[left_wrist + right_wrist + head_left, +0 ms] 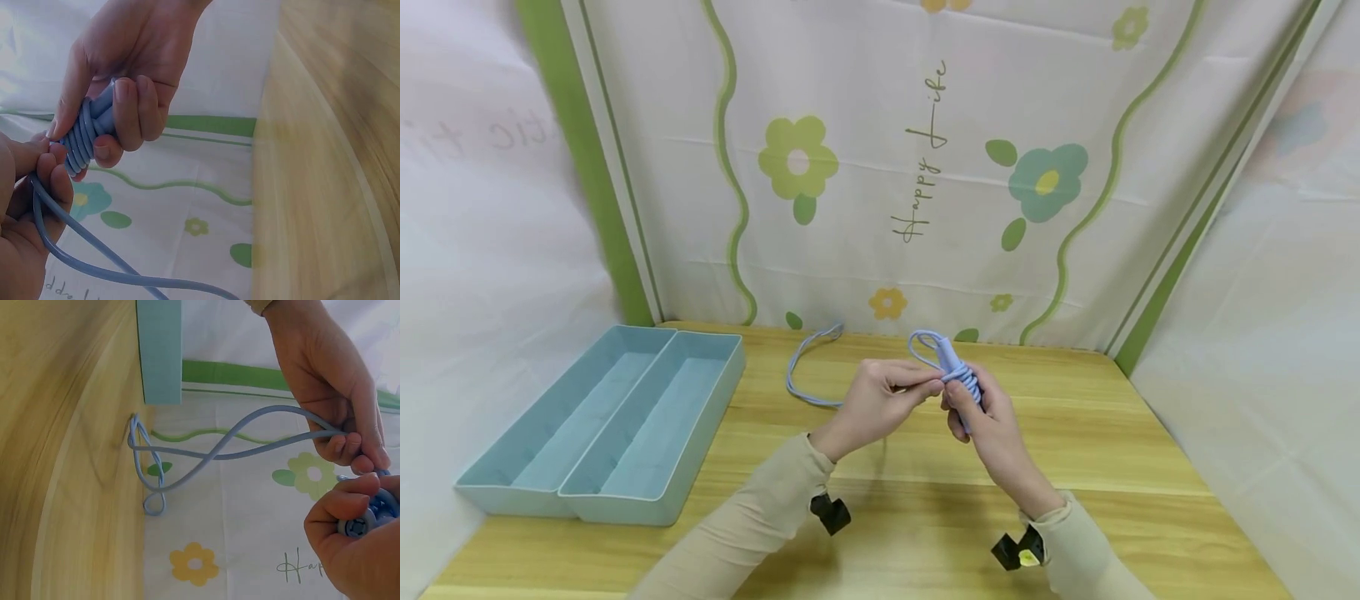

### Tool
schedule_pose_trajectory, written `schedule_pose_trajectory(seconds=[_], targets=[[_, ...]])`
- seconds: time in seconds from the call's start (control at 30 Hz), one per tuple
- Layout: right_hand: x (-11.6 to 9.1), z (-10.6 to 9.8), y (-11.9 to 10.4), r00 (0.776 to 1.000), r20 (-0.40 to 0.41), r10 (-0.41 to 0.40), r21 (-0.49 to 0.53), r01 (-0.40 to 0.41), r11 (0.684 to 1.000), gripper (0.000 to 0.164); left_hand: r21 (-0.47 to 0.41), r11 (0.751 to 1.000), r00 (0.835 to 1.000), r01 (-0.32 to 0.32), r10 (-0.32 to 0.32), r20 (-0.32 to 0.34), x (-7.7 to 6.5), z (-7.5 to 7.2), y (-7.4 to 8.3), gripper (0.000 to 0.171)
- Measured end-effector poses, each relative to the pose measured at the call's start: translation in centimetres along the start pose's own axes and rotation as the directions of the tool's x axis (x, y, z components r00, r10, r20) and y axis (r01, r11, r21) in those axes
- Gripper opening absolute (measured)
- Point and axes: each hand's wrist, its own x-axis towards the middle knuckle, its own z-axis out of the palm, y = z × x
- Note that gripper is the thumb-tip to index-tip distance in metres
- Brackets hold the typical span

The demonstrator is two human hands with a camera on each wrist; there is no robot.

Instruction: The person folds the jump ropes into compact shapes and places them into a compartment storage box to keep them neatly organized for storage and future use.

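A light blue jump rope is held up over the middle of the table. My right hand [1000, 429] grips its handles [949, 356], which have several turns of cord [80, 142] wound tightly round them. In the right wrist view a round handle end [356, 526] pokes out of that fist. Close beside it, my left hand [880, 402] pinches the cord between thumb and fingers, right at the coils. From the left hand a doubled length of loose cord [250, 450] trails down to the table, ending in a looped bend near the back edge. A small cord loop stands out above the handles.
A pale blue tray with two long compartments [664, 500] sits at the left of the wooden table [1060, 450]. Behind the table hangs a white flowered curtain [850, 250], with further white cloth on both sides. Dark wrist cameras [830, 512] are strapped below the sleeves.
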Motion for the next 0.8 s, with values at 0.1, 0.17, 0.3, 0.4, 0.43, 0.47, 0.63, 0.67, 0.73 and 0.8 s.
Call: schedule_pose_trajectory(seconds=[0.1,0.17,0.3,0.4,0.43,0.47,0.63,0.67,0.73,0.8], targets=[[-0.1,0.1,0.0,1.0,-0.002,0.02,0.051,-0.019,0.999,0.027,-0.025,0.999,1.0,0.021,-0.021,0.005,0.1,-0.1,0.9,0.016],[-0.2,0.1,0.0,0.999,-0.01,0.032,0.074,-0.031,0.997,0.029,-0.044,0.998,0.999,0.033,-0.033,0.007,0.1,-0.1,1.2,0.015],[-0.3,0.1,0.0,0.999,-0.02,0.04,0.088,-0.039,0.995,0.031,-0.054,0.998,1.0,0.02,-0.02,-0.004,0.0,0.2,0.4,0.016],[-0.2,0.1,-0.1,0.998,-0.025,0.054,0.087,-0.051,0.995,0.033,-0.034,0.999,1.0,-0.01,0.009,-0.014,-0.3,0.7,-1.0,0.017],[-0.2,0.0,-0.1,0.998,-0.03,0.064,0.088,-0.061,0.994,0.034,-0.024,1.0,1.0,-0.019,0.018,-0.015,-0.3,0.8,-1.4,0.017],[-0.1,0.0,-0.2,0.997,-0.034,0.07,0.085,-0.067,0.994,0.034,-0.017,1.0,1.0,-0.027,0.026,-0.015,-0.4,0.9,-1.8,0.017],[0.1,-0.2,-0.5,0.992,-0.068,0.109,0.087,-0.103,0.991,0.033,-0.001,0.997,0.997,-0.075,0.075,0.017,-0.4,1.1,-2.4,0.018],[0.2,-0.3,-0.6,0.99,-0.074,0.117,0.089,-0.11,0.99,0.032,0.0,0.996,0.996,-0.086,0.086,0.023,-0.4,1.2,-2.4,0.018],[0.2,-0.3,-0.6,0.985,-0.091,0.144,0.105,-0.134,0.985,0.032,0.007,0.995,0.994,-0.104,0.104,0.035,-0.4,1.2,-2.5,0.019],[0.2,-0.2,-0.7,0.979,-0.107,0.174,0.129,-0.16,0.979,0.034,0.004,0.995,0.994,-0.101,0.101,0.038,-0.5,1.2,-2.5,0.019]])
